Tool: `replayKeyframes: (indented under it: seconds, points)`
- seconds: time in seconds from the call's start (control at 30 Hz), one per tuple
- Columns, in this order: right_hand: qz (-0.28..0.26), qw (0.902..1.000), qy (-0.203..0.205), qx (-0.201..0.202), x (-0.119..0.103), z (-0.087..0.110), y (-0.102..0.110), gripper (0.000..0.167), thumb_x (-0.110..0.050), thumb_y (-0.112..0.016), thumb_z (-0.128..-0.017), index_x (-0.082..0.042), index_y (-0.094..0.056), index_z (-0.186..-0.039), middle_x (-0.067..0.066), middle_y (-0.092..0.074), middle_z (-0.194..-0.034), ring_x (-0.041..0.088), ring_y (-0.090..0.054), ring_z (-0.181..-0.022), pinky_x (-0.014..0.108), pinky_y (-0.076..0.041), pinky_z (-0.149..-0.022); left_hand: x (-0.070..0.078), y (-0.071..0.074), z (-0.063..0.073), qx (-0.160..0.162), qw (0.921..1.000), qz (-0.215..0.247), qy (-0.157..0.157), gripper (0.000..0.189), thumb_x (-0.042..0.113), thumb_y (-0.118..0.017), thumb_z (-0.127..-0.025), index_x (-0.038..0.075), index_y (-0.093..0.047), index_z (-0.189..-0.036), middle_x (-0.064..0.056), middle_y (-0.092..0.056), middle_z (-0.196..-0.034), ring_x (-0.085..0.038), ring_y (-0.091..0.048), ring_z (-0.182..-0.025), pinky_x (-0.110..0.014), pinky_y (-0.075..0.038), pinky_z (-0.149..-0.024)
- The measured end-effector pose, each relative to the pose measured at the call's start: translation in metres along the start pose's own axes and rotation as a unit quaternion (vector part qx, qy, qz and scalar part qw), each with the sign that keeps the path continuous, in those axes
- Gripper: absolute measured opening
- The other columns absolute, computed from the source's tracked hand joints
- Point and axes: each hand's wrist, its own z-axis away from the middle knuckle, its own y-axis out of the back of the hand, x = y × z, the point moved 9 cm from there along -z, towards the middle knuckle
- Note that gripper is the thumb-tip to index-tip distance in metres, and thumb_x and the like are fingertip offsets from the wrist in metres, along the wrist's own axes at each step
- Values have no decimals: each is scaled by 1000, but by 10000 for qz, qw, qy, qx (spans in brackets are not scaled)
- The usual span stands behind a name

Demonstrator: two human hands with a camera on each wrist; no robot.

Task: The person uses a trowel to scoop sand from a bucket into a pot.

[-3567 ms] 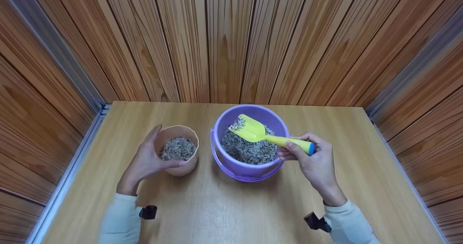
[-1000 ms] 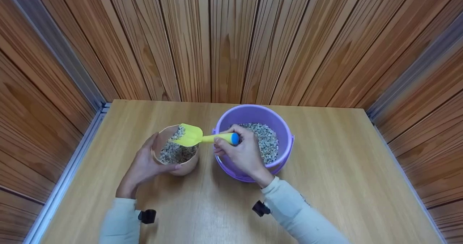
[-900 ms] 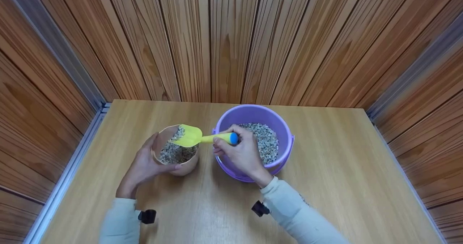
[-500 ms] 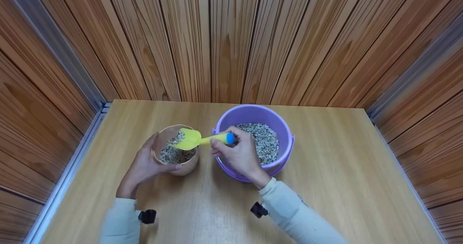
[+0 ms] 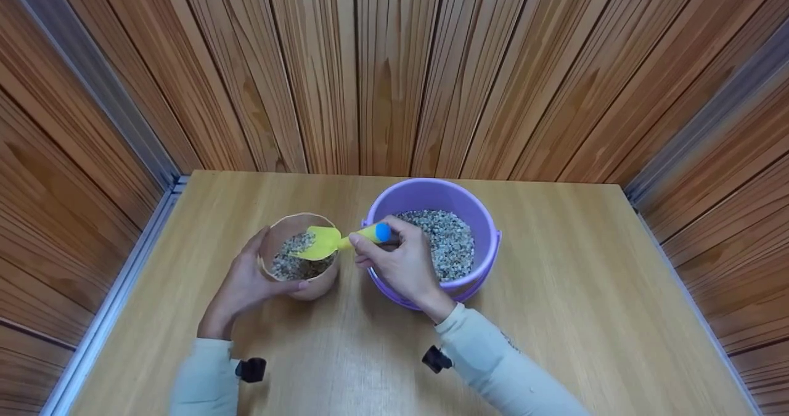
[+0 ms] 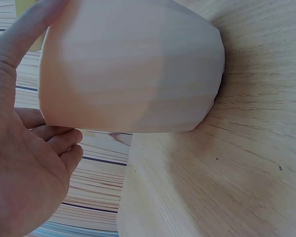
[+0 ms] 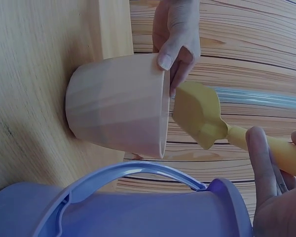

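Note:
A peach-coloured plant pot [image 5: 317, 290], partly filled with grey gravel [image 5: 286, 263], stands upright on the table; the left wrist view shows its faceted side [image 6: 123, 74]. My left hand [image 5: 243, 283] grips its rim from the left, thumb at the front and fingers round the back. Between thumb and fingers, my right hand [image 5: 404, 265] holds a toy shovel [image 5: 320, 243] by its yellow handle, which ends in blue. The shovel's blade [image 7: 197, 113] is tilted at the pot's mouth, with gravel at its left edge. Below the right hand stands a purple bucket [image 5: 385, 205] holding more gravel [image 5: 455, 246].
The bucket's purple handle [image 7: 123, 173] hangs down on its near side. The wooden table [image 5: 567, 268] ends at a panelled wall [image 5: 394, 71] behind, with more panelling on both sides. Black wrist cameras sit at both sleeves.
Earlier the loaded shovel was over the bucket; it has since moved left to the pot. Over the last second its blade has lowered and tilted towards the pot, its handle end rising. The left hand stays put.

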Motion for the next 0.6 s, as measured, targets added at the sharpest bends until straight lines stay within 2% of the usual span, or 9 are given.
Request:
replayKeyframes:
  seconds: [0.27, 0.6]
  points:
    - [106, 9999, 44, 64, 0, 0, -2, 23, -21, -80, -90, -1, -70, -95, 8, -75, -80, 25, -73, -67, 41, -63, -65, 1, 0, -1, -6, 9999, 32, -104, 130, 36, -98, -64, 0, -18, -160, -22, -25, -163, -42, -21, -150, -61, -19, -120]
    - [199, 9996, 196, 109, -3, 0, -3, 22, -20, -81, -89, -2, -71, -95, 6, -74, -77, 25, -73, -65, 40, -63, -63, 0, 1, -2, 20, 9998, 101, -150, 130, 38, -99, -62, 5, -20, -161, -17, -30, -162, -37, -26, -149, -61, -20, -120]
